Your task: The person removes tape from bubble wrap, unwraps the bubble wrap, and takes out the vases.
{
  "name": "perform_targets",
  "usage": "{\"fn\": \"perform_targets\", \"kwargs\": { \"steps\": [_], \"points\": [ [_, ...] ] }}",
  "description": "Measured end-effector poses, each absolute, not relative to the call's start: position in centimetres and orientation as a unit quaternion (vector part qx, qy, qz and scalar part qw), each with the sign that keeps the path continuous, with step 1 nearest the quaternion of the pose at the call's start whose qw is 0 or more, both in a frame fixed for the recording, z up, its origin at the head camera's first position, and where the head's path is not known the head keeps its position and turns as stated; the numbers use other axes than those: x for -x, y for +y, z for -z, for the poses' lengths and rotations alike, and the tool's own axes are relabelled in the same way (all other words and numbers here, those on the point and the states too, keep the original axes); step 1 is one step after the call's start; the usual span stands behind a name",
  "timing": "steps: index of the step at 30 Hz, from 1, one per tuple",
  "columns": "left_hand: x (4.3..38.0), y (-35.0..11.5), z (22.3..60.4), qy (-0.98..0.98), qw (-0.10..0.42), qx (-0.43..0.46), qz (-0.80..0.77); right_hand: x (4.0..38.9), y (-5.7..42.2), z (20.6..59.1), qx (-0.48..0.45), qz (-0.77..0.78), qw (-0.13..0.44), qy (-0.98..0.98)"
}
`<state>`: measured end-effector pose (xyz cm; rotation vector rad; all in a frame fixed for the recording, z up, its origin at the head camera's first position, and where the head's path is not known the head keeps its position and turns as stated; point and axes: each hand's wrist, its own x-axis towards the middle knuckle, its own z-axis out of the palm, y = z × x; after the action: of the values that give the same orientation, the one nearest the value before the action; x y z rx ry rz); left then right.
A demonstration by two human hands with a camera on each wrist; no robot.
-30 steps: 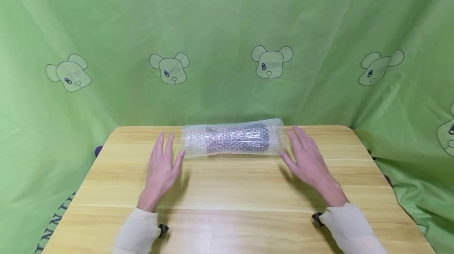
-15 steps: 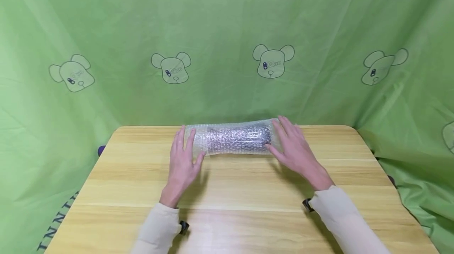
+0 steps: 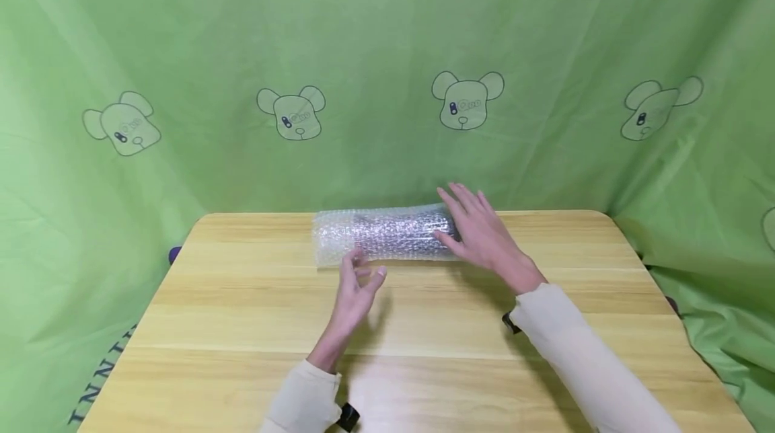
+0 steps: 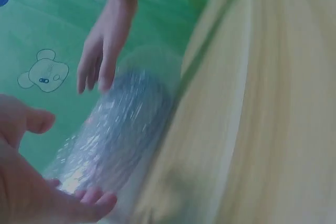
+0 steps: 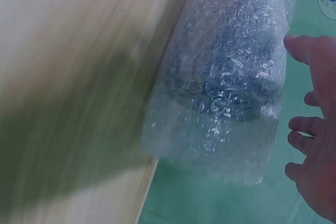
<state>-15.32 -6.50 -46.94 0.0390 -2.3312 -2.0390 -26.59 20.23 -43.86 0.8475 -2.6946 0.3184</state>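
Note:
A long, dark cylindrical item in clear bubble wrap [image 3: 393, 234] lies sideways along the far edge of the table; the wrap blurs what the item is. My right hand [image 3: 484, 231] is over the package's right end, fingers spread. In the right wrist view a gap shows between that hand [image 5: 320, 124] and the bubble wrap [image 5: 220, 77]. My left hand [image 3: 354, 292] is at the near side of the package, left of its middle, thumb apart from loosely bent fingers. Whether its fingertips touch the wrap I cannot tell.
The wooden table [image 3: 242, 325] has rounded far corners. Behind it and at both sides hangs a green cloth [image 3: 375, 83] printed with bear heads. A small black device [image 3: 348, 416] sits at the left cuff and another black device [image 3: 512, 322] at the right cuff.
My left hand has moved right and, since half a second ago, back towards me from the package's left end. My right hand has moved left over the right end. The package stays nearly in place.

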Motion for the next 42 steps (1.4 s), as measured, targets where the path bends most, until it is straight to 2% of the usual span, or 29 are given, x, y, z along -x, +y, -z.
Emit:
{"fn": "perform_targets", "kwargs": {
  "steps": [4, 7, 10, 15, 27, 37, 42],
  "points": [
    [15.2, -6.0, 47.0, -0.601, -0.091, -0.054, 0.792, 27.3, 19.4, 43.6, -0.305, -0.100, 0.131, -0.938],
    [15.5, -5.8, 47.0, -0.504, -0.141, -0.068, 0.849, 27.6, 19.1, 43.4, -0.307, -0.103, 0.113, -0.939],
    [16.1, -5.5, 47.1, -0.432, -0.166, -0.084, 0.883, 27.9, 19.0, 43.1, -0.303, -0.106, 0.095, -0.942],
    [17.5, -4.7, 47.6, -0.336, -0.151, -0.128, 0.921, 28.9, 19.1, 42.8, -0.303, -0.121, 0.065, -0.943],
    [19.3, -2.9, 48.5, -0.256, -0.094, -0.181, 0.945, 30.3, 19.2, 42.2, -0.304, -0.145, -0.041, -0.940],
    [20.1, -2.3, 48.5, -0.235, -0.054, -0.183, 0.953, 30.3, 19.0, 42.2, -0.321, -0.139, -0.056, -0.935],
    [20.2, -2.3, 48.6, -0.236, -0.051, -0.177, 0.954, 30.3, 18.9, 42.3, -0.318, -0.137, -0.061, -0.936]
  ]
}}
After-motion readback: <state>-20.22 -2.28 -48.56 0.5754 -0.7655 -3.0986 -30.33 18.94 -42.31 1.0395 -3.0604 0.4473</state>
